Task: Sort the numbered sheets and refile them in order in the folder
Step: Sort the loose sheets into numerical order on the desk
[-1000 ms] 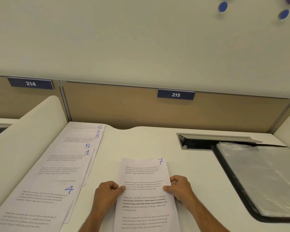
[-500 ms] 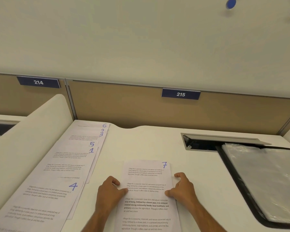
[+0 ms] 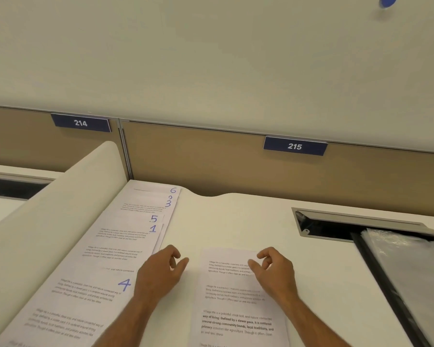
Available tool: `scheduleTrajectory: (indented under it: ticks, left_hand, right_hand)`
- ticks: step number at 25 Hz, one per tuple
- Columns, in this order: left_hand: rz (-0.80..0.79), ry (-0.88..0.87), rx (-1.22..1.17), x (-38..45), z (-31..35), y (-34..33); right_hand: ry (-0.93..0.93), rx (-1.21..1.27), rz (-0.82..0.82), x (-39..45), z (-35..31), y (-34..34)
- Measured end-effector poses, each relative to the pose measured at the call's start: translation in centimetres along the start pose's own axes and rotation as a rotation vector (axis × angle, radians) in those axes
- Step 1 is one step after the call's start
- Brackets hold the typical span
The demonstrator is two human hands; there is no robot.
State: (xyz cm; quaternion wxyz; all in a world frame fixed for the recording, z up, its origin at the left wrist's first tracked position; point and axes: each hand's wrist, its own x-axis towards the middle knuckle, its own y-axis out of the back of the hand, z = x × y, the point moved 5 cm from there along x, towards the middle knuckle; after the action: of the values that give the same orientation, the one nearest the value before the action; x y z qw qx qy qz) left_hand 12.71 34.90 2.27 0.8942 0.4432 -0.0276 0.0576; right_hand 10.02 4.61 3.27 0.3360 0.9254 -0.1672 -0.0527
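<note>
Two bare hands and forearms, nothing worn

The left hand (image 3: pixel 161 272) and the right hand (image 3: pixel 276 272) each show a thumb and fingers free of rings, gloves or tape. Back from each grip, the wrists carry no watch, band or bracelet that can be seen. Behind the wrists both forearms run bare to the lower edge of the view, with no sleeve or cuff showing. Fine hair lies along the forearms. The nails are too small and blurred to tell anything about them.
</note>
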Motion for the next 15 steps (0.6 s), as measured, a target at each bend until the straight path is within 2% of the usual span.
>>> scheduleTrajectory:
  ticks: [4, 9, 15]
  left_hand:
    - [0.137, -0.227, 0.2, 5.6, -2.7, 1.6]
    - [-0.022, -0.162, 0.397, 13.8, -5.5, 1.9]
    - [-0.101, -0.12, 0.518, 21.6, -7.5, 0.6]
  right_hand:
    - [0.151, -0.083, -0.084, 3.5, -4.3, -4.1]
    - [0.361, -0.165, -0.193, 10.6, -10.4, -11.8]
    - [0.413, -0.148, -0.228, 19.0, -15.3, -19.5]
